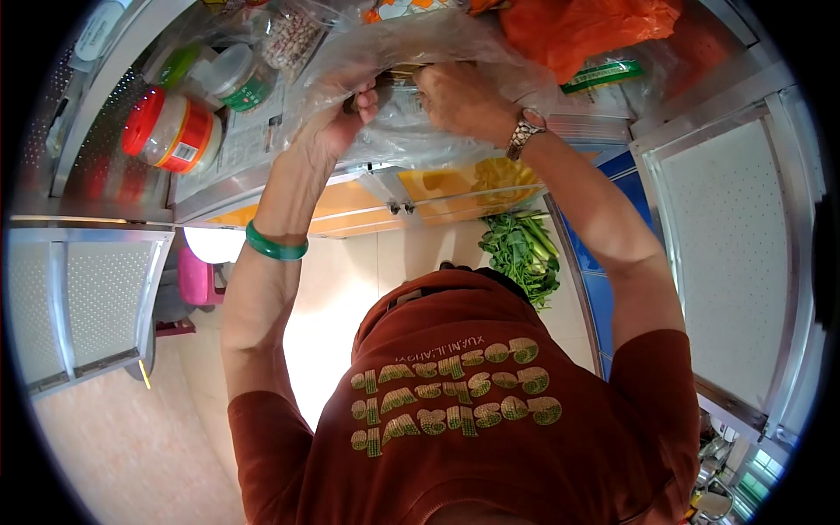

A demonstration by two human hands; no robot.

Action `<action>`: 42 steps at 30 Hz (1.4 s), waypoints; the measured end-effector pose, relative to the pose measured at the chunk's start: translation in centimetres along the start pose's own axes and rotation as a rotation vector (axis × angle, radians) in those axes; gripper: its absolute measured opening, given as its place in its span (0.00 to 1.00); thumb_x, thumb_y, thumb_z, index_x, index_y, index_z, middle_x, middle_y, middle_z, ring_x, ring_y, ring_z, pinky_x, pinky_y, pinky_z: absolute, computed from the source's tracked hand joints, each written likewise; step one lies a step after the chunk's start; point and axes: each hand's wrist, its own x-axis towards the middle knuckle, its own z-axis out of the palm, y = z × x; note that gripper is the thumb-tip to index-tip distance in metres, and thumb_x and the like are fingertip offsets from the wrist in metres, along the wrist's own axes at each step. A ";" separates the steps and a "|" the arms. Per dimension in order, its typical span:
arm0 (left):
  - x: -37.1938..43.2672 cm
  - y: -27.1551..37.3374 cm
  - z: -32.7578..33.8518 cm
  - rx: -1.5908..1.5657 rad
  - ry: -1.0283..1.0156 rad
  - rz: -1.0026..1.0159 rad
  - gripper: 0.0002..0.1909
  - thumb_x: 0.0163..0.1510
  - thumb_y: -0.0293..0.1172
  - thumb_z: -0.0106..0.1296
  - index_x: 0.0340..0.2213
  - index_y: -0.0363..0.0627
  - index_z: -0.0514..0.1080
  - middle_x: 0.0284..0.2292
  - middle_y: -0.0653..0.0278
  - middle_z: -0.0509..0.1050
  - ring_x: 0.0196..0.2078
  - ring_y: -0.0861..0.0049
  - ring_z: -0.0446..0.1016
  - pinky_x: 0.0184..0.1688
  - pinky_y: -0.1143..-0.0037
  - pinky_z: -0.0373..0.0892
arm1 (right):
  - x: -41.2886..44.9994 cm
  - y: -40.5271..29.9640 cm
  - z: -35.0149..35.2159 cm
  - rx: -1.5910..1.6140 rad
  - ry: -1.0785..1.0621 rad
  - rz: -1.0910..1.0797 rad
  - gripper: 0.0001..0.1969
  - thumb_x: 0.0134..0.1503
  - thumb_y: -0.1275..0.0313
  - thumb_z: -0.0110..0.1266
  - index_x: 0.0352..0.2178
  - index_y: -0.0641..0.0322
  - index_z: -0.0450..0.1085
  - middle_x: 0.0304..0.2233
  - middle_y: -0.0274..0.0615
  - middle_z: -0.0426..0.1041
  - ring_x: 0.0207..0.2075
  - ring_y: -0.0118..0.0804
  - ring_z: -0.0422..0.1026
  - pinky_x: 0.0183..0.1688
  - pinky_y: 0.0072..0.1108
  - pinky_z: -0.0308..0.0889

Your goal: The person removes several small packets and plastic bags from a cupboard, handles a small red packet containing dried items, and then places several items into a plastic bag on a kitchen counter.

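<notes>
A large clear plastic bag point(420, 141) lies across the front of an open cabinet shelf, spread beneath and around both hands. My left hand point(348, 118) has its fingers curled on the bag's left side, gripping the film. Bent fingers of my right hand point(459, 98) reach into the bag's mouth from the right. Beside those fingers, thin brownish strips point(401, 71) show inside the bag; what they are is not clear. The right fingertips are hidden, so whether they hold anything cannot be told.
Left on the newspaper-lined shelf point(246, 141) stand a red-lidded jar point(172, 131), a green-labelled tub point(241, 77) and a bag of speckled beans point(292, 36). An orange plastic bag point(584, 29) lies right. Open cabinet doors point(728, 256) flank me; leafy greens point(522, 252) lie on the floor.
</notes>
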 end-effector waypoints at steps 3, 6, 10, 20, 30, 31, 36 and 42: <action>-0.1 -0.4 0.0 0.009 -0.016 -0.012 0.05 0.45 0.24 0.49 0.26 0.41 0.64 0.18 0.68 0.62 0.18 0.84 0.57 0.19 0.83 0.55 | 0.1 0.5 0.0 0.076 0.000 0.092 0.05 0.42 0.72 0.50 0.19 0.64 0.67 0.22 0.46 0.69 0.25 0.45 0.69 0.29 0.29 0.64; 0.2 -0.9 -0.1 0.035 -0.052 -0.037 0.07 0.49 0.28 0.47 0.30 0.39 0.64 0.20 0.68 0.63 0.19 0.84 0.58 0.20 0.83 0.55 | 0.4 2.0 -2.2 -0.110 0.181 -0.113 0.05 0.44 0.71 0.49 0.22 0.60 0.69 0.21 0.42 0.69 0.25 0.41 0.69 0.29 0.26 0.63; 0.6 -1.7 0.9 -0.077 -0.151 -0.133 0.15 0.55 0.38 0.37 0.34 0.38 0.64 0.25 0.64 0.65 0.22 0.83 0.60 0.20 0.84 0.59 | 1.2 -0.7 -5.9 0.435 0.127 0.076 0.10 0.46 0.69 0.46 0.16 0.59 0.70 0.18 0.38 0.72 0.21 0.29 0.70 0.24 0.21 0.63; -1.3 -1.2 0.1 -0.120 -0.068 -0.158 0.13 0.54 0.41 0.39 0.23 0.45 0.62 0.27 0.58 0.70 0.21 0.79 0.62 0.16 0.86 0.56 | 0.6 1.4 -8.0 0.780 -0.041 0.086 0.15 0.47 0.71 0.54 0.37 0.67 0.65 0.30 0.40 0.70 0.30 0.31 0.69 0.33 0.18 0.64; -9.4 1.7 -2.6 -0.147 -0.414 -0.085 0.27 0.52 0.57 0.34 0.12 0.49 0.50 0.11 0.72 0.50 0.12 0.86 0.47 0.11 0.85 0.45 | -8.2 -0.4 -10.5 1.005 0.624 0.577 0.10 0.51 0.69 0.49 0.32 0.65 0.68 0.17 0.28 0.63 0.18 0.16 0.57 0.19 0.11 0.53; -9.3 1.9 -2.6 -0.144 -0.423 -0.088 0.27 0.52 0.57 0.34 0.12 0.49 0.50 0.11 0.72 0.50 0.12 0.86 0.47 0.11 0.85 0.45 | -8.9 -0.4 -9.9 0.870 0.666 0.568 0.11 0.49 0.69 0.51 0.32 0.67 0.68 0.20 0.32 0.69 0.22 0.19 0.66 0.24 0.12 0.62; -7.0 2.7 -3.3 -0.277 -0.330 -0.289 0.24 0.55 0.48 0.30 0.11 0.49 0.50 0.12 0.71 0.51 0.12 0.84 0.48 0.12 0.81 0.44 | -9.2 -0.2 -5.2 0.834 0.625 0.580 0.12 0.49 0.69 0.51 0.34 0.66 0.68 0.21 0.34 0.70 0.21 0.21 0.66 0.22 0.15 0.63; -8.0 6.8 1.1 0.077 -0.430 -0.104 0.20 0.51 0.40 0.36 0.10 0.50 0.49 0.11 0.72 0.49 0.13 0.85 0.47 0.13 0.83 0.45 | -9.3 1.0 -2.5 0.473 0.717 0.574 0.07 0.49 0.73 0.51 0.28 0.67 0.70 0.17 0.32 0.68 0.18 0.19 0.64 0.19 0.17 0.61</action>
